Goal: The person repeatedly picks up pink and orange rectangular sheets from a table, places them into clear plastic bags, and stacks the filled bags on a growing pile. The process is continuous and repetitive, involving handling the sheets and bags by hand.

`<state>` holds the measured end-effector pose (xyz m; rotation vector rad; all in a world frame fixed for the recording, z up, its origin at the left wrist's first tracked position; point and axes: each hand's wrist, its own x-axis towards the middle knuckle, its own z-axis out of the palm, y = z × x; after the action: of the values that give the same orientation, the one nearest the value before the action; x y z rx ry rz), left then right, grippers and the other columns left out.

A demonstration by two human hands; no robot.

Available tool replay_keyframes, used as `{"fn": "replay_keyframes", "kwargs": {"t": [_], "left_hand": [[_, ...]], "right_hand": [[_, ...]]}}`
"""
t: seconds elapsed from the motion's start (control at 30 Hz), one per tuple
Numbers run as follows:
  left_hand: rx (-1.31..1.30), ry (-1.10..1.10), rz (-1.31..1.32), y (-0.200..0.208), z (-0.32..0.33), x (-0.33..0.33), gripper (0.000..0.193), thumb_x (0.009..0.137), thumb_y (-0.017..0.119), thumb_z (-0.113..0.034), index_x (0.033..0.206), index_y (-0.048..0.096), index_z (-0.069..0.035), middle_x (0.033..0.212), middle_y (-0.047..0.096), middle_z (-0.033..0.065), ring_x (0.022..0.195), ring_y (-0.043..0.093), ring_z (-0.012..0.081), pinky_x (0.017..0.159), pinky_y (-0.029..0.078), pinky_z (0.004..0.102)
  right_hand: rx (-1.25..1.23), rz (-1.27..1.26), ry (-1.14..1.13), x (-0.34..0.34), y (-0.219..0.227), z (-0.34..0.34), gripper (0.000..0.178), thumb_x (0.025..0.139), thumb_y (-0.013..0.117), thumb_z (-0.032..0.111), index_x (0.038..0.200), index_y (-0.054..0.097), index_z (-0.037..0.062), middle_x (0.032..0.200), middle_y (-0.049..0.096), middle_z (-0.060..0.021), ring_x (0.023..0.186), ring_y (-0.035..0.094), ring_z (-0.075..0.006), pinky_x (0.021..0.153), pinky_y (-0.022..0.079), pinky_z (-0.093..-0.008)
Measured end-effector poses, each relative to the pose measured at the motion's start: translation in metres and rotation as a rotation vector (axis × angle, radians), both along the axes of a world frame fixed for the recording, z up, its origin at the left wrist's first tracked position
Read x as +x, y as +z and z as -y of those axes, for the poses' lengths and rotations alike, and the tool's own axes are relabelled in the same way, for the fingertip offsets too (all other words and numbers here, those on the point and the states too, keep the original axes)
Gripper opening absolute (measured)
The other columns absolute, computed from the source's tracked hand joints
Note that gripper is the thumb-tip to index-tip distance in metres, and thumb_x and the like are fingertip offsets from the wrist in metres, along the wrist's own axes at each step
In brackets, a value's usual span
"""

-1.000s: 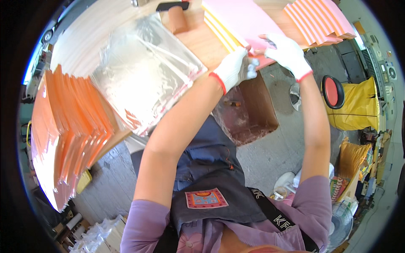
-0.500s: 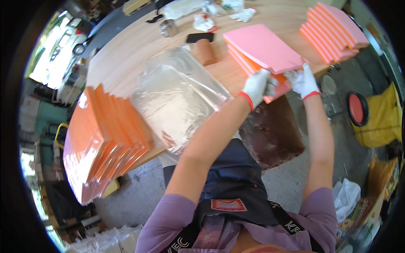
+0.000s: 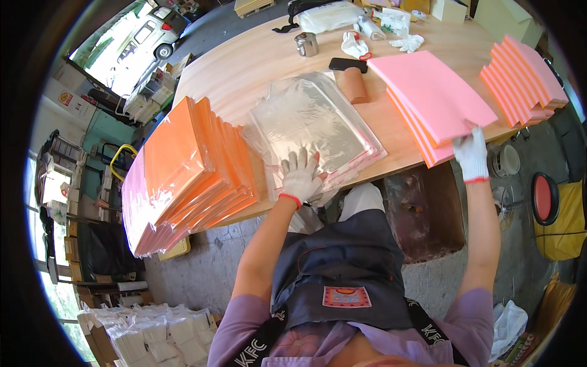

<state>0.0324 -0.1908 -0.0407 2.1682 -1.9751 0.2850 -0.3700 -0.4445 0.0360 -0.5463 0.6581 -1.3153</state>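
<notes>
On the wood-topped table (image 3: 232, 73), leftmost, stood a big leaning stack of orange bundles in clear wrap (image 3: 183, 165), its near end jutting past the edge. Beside it lay a broad pile of clear plastic bags (image 3: 318, 116), near corner at the table edge. Below the edge, right of the person's lap, sat a brown bin (image 3: 449, 226). Above it, the pink-and-orange sheet stack (image 3: 428, 92) rested askew, a pink layer on top, near corner overhanging the edge; a smaller, stepped pink-and-orange stack (image 3: 520, 85) stood farther right. Left hand (image 3: 301, 177): gloved, fingers spread over the bags' near part, no grasp evident. Right hand (image 3: 471, 153): gloved, at the top pink layer's near corner, fingers drawn in; blur, could not tell whether it gripped. Smaller still, a brown cylinder (image 3: 354, 85) and a dark phone (image 3: 348, 65) lay between bags and sheets. Judged risks: a pull at the overhanging corner could drag lower layers off toward the bin; slick film under a smooth glove could bring up several bags or slide the pile; a bump could topple the leaning bundles.
</notes>
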Motion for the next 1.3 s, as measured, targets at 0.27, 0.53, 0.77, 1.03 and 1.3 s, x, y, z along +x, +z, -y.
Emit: {"fn": "replay_keyframes", "kwargs": {"t": [0.27, 0.53, 0.77, 1.03, 1.3], "left_hand": [[0.409, 0.183, -0.107, 0.057, -0.005, -0.013, 0.031, 0.085, 0.063, -0.028, 0.111, 0.061, -0.012, 0.118, 0.06, 0.0107, 0.105, 0.062, 0.0316, 0.086, 0.052, 0.0447], [-0.024, 0.196, -0.526, 0.013, -0.017, 0.03, 0.027, 0.082, 0.057, -0.007, 0.108, 0.062, -0.01, 0.112, 0.063, 0.0132, 0.104, 0.06, 0.0342, 0.085, 0.049, 0.0419], [-0.232, 0.112, -0.497, 0.011, -0.039, 0.031, 0.027, 0.08, 0.06, -0.005, 0.106, 0.065, -0.012, 0.107, 0.063, 0.0076, 0.103, 0.06, 0.0335, 0.085, 0.05, 0.04], [-0.255, 0.153, -0.672, 0.042, -0.012, 0.037, 0.033, 0.089, 0.056, -0.004, 0.119, 0.064, -0.013, 0.102, 0.069, 0.007, 0.075, 0.062, 0.0263, 0.069, 0.051, 0.0349], [-0.24, 0.067, -0.657, 0.055, -0.014, 0.033, 0.05, 0.084, 0.052, 0.003, 0.129, 0.06, -0.016, 0.096, 0.064, 0.0061, 0.074, 0.059, 0.023, 0.066, 0.049, 0.0317]], "right_hand": [[-0.011, -0.162, 0.294, -0.024, 0.031, -0.157, 0.042, 0.086, 0.062, 0.018, 0.12, 0.057, -0.0064, 0.113, 0.067, -0.0147, 0.099, 0.068, -0.0255, 0.086, 0.057, -0.0354], [0.248, -0.245, 0.696, 0.019, 0.012, -0.219, 0.061, 0.078, 0.064, 0.025, 0.128, 0.054, -0.0075, 0.117, 0.066, -0.0165, 0.1, 0.068, -0.0252, 0.087, 0.056, -0.0359], [0.156, -0.055, 0.69, 0.03, -0.025, -0.214, 0.032, 0.086, 0.06, 0.022, 0.108, 0.059, -0.0009, 0.078, 0.064, -0.0073, 0.059, 0.06, -0.0137, 0.05, 0.048, -0.0243], [0.255, -0.015, 0.408, 0.047, -0.049, -0.227, 0.015, 0.094, 0.053, 0.018, 0.096, 0.057, 0.0038, 0.052, 0.048, -0.0002, 0.031, 0.037, -0.01, 0.028, 0.025, -0.0232], [0.317, -0.179, 0.571, 0.021, -0.026, -0.242, 0.026, 0.089, 0.058, 0.023, 0.091, 0.061, -0.0022, 0.055, 0.056, -0.0024, 0.03, 0.041, -0.0088, 0.028, 0.032, -0.0217]]}}
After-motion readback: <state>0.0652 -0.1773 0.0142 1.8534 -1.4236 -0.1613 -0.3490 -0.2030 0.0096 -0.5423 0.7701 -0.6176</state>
